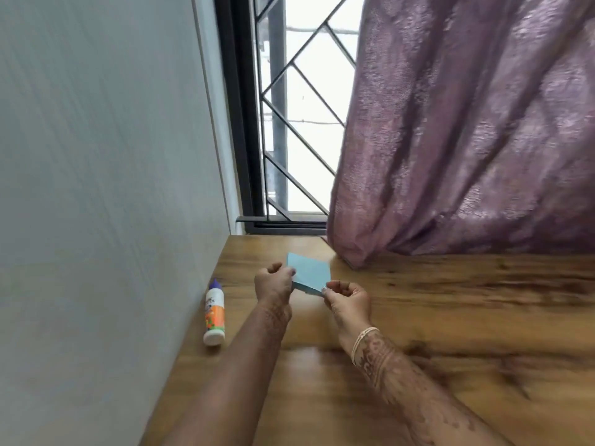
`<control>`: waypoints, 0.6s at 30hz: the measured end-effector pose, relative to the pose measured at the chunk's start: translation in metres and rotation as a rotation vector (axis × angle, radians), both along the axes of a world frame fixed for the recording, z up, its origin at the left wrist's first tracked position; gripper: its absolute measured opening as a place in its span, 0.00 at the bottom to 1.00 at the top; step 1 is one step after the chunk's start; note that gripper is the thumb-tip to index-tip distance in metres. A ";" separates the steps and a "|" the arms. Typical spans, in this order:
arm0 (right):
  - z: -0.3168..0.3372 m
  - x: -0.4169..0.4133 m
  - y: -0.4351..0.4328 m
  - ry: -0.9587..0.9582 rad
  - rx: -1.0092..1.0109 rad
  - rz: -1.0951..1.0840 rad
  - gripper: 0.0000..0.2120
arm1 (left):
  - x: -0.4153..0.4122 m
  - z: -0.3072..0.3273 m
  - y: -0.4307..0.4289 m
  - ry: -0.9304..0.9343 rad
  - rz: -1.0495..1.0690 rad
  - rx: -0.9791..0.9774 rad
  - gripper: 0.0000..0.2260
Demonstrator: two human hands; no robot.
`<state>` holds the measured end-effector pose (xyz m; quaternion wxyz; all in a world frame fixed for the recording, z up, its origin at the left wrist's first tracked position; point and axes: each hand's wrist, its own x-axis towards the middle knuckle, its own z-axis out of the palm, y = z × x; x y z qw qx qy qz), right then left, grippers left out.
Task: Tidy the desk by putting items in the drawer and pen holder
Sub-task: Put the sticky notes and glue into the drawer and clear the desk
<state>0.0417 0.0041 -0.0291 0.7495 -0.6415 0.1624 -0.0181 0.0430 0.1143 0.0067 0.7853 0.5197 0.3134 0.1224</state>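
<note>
**One blue pad, one glue bottle**

We count one light-blue paper pad [308, 272] and one glue bottle [214, 313] on the wooden desk [450, 333]. We pinch the pad from two sides: left hand [273, 281] on its left edge, right hand [347, 299] on its near corner. It sits diamond-wise, corners pointing toward the window and us. The bottle lies against the wall, cap pointing away from us.

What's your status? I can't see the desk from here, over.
Left hand and right hand both pinch the blue notepad above the desk. Glue bottle lies by the wall. Nothing in the way.
</note>
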 end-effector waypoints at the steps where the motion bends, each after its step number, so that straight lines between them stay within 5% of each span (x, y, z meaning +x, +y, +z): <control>1: 0.005 -0.016 -0.011 -0.010 0.046 0.006 0.09 | -0.013 0.001 -0.007 -0.010 -0.001 -0.041 0.12; 9: 0.006 -0.164 -0.125 -0.018 0.067 -0.008 0.09 | -0.146 -0.015 -0.090 0.078 -0.218 -0.332 0.14; 18: -0.019 -0.296 -0.265 0.045 -0.010 0.023 0.10 | -0.278 -0.043 -0.201 0.157 -0.414 -0.198 0.08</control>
